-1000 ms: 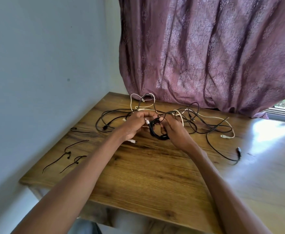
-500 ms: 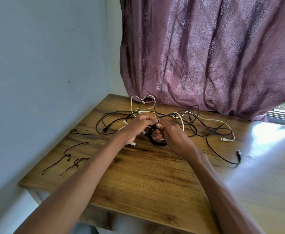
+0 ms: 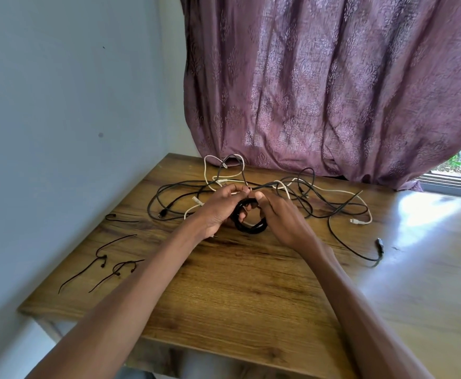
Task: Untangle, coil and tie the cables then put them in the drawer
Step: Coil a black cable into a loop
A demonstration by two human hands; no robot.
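I have both hands on the black coil point(image 3: 251, 224), mid-surface. Left hand point(image 3: 218, 212) curls around the coil's left side, fingers poking through the ring. Right hand point(image 3: 281, 217) grips the right side, thumb up on top where the loose end feeds in. Both are clamped on cable, neither spread.

Key relation: the coil's uncoiled tail point(image 3: 267, 185) leaves the top of the ring and runs away to the far right, straight into the tangle point(image 3: 300, 198). So the slack is beyond my hands, right-hand side. The right hand is nearer the tail, so my guess is it feeds while the left hand holds the ring. The ring stands tilted, roughly facing me.

Materials: the coil is matte black round cable, a few turns, looks fairly stiff. The tangle mixes thin dark cables and white cables point(image 3: 333, 191), limp, crossing each other a lot. One white plug point(image 3: 356, 221) and a grey plug point(image 3: 379, 243) lie to the right, a dark plug point(image 3: 163, 213) on the left.

Thin black ties point(image 3: 106, 258) lie near left, well apart from the coil. The surface point(image 3: 237, 291) is glossy wood grain. A purple patterned curtain point(image 3: 319, 86) hangs behind. No drawer in view.

Judgement: early stage, first cable still being coiled.
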